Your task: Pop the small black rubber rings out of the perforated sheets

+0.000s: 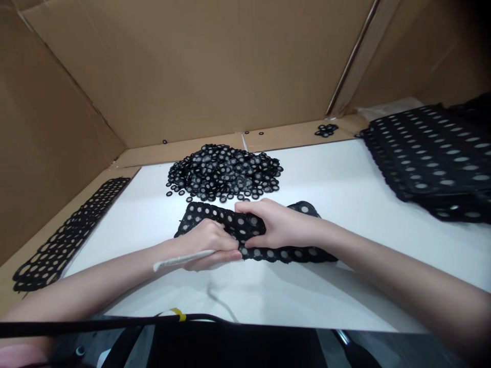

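A black rubbery-looking sheet (291, 253) with rows of round, light-centred holes lies bent on the white table in front of me. My left hand (210, 243) is closed on the sheet's near edge, thumb and fingers pressed together. A slim white strip or stick (184, 259) runs along that hand towards the wrist; I cannot tell what it is. Just to the right, my right hand (276, 225) grips a raised fold of the same sheet between thumb and fingers. The two hands almost touch. Behind them is a heap of small black rings (226, 171).
More perforated black sheets are stacked at the right (433, 158). Long perforated strips (72, 235) lie along the left edge. A small cluster of rings (326, 130) sits at the back. Cardboard walls (230, 66) enclose the table, and a black cable (115, 324) crosses in front.
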The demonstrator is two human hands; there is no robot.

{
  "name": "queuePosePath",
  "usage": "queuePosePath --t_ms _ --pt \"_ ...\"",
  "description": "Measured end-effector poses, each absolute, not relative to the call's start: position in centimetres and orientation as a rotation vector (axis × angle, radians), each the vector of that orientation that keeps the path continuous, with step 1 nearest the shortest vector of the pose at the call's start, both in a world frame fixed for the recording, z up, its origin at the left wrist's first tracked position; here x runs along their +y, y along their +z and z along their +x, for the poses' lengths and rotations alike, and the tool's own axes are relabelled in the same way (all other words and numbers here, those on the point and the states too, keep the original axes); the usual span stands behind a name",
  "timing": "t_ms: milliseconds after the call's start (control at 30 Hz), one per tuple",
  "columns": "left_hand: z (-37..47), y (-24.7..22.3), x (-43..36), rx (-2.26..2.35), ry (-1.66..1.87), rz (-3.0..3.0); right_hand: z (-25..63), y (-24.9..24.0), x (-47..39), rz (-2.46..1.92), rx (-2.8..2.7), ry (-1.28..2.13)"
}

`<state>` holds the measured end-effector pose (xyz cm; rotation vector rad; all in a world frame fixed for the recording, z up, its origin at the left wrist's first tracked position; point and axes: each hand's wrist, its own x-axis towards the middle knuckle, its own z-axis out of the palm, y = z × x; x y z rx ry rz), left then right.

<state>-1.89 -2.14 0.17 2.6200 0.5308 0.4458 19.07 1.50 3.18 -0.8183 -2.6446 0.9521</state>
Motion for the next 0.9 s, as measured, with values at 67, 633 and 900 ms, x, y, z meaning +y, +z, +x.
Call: queuePosePath --t_ms 67,633,900 --pt "-1.9 0.1 -2.2 0.526 0.455 2.648 19.1 3.1 1.5 -0.834 -2.656 0.928" --pt "-2.0 0.2 -3.1 0.418 0.816 2.575 19.1 3.1 0.9 -0.860 -2.650 1.022" --pt "-1.4 0.0 -3.7 0.442 0.695 2.527 19.1 2.9 0.9 -0.876 -2.601 1.028"
